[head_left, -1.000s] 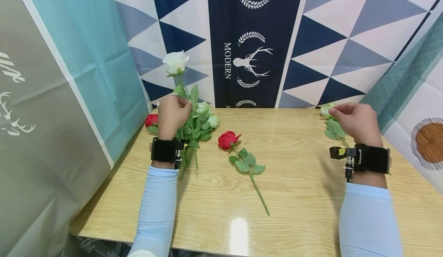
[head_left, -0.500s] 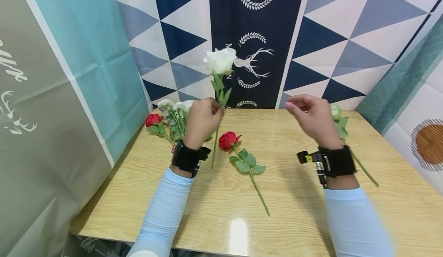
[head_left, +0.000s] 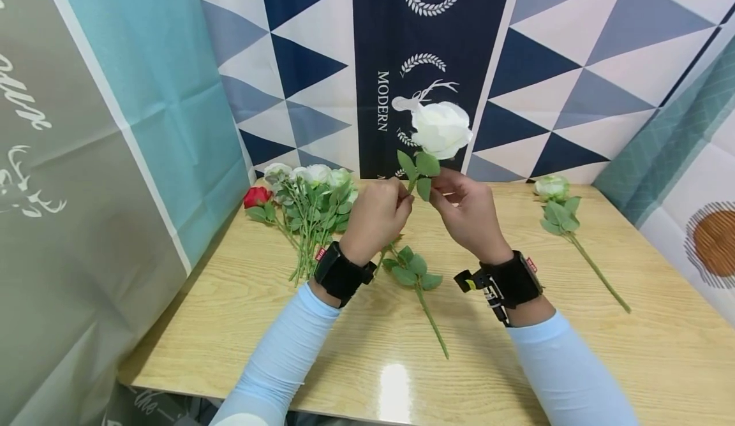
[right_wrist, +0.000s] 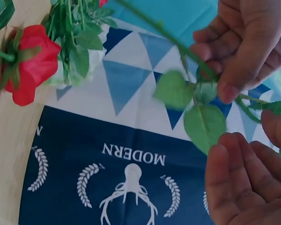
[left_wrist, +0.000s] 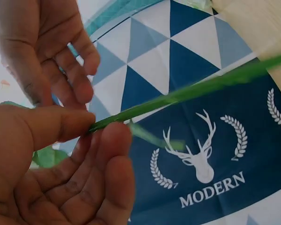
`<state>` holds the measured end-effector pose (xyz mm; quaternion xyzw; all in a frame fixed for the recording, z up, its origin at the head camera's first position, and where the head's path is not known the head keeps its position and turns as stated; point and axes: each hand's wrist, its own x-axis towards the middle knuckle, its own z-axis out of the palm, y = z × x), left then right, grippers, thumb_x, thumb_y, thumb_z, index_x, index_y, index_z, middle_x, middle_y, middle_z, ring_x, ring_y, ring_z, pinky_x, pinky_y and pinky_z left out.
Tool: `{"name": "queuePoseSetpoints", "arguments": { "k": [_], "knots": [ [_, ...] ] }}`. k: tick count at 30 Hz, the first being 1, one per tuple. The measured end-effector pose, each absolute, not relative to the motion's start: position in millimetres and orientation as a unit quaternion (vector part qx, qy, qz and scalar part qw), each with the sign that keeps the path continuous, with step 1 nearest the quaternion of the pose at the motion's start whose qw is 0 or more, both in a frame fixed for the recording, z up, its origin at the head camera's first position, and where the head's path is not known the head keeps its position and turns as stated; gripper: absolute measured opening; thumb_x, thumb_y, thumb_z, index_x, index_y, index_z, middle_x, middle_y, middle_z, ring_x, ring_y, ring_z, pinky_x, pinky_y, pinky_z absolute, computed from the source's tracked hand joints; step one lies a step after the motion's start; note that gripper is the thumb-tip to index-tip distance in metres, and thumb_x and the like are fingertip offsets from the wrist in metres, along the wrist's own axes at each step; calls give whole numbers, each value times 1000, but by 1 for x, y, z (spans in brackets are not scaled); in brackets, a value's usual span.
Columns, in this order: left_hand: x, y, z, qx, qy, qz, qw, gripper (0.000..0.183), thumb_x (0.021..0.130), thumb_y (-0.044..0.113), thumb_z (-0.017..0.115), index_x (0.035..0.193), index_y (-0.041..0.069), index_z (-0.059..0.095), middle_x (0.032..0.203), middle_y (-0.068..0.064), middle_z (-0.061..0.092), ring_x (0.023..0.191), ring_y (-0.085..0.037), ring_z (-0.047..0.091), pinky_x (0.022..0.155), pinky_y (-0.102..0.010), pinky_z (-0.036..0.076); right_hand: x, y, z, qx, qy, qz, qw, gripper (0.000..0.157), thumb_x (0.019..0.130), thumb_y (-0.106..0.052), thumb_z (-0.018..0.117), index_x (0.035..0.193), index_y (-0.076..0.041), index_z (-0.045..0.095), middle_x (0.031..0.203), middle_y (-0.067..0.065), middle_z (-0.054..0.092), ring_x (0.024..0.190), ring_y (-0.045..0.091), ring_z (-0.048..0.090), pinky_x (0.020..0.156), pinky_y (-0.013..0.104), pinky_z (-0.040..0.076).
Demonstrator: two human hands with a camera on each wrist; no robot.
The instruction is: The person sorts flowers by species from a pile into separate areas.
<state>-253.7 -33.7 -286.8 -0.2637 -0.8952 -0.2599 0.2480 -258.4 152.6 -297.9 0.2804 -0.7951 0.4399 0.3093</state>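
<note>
My left hand (head_left: 374, 215) pinches the green stem (left_wrist: 187, 93) of a white rose (head_left: 441, 131) between thumb and forefinger, below its leaves. The bloom is held up over the table, tilted right. My right hand (head_left: 469, 212) is beside the stem, just under the bloom. In the right wrist view its thumb and fingers are spread apart around the leaves (right_wrist: 205, 126), the thumb close by one leaf. On the table below lies a red rose (right_wrist: 35, 63); in the head view my left hand hides its bloom, while its leaves (head_left: 409, 271) and stem show.
A bunch of white and pale green roses (head_left: 318, 206) lies at the back left, with another red rose (head_left: 257, 197) at its left side. One pale green rose (head_left: 552, 189) lies at the right of the wooden table (head_left: 517, 362). Patterned cloth (head_left: 310, 62) hangs behind.
My left hand has carried the white rose rightward from the bunch to the middle. My right hand has left the pale green rose at the right and come over to the white rose.
</note>
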Motion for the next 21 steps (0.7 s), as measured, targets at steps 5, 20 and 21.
{"name": "queuePoseSetpoints", "arguments": {
  "k": [5,20,21],
  "knots": [
    [-253,-30,-288,-275,-899,-243,237,13,104,14,63,98,6,71,85,-5,70,68,-15,63,63,-28,49,-258,151,-300,286,-782,453,319,23,96,-1,71,118,-2,75,105,12,76,87,20,73,71,13,52],
    [-251,-34,-282,-283,-918,-189,203,23,102,12,65,79,12,63,68,1,57,59,-12,54,58,-26,42,-258,146,-307,318,-757,440,365,24,88,16,70,110,7,67,91,16,67,74,12,59,67,20,44],
    [-250,-34,-281,-281,-920,-185,200,25,101,12,65,77,13,62,67,1,56,58,-12,53,58,-26,41,-257,145,-307,324,-754,442,363,25,88,16,70,111,7,65,93,16,65,78,13,59,71,23,46]
  ]
}}
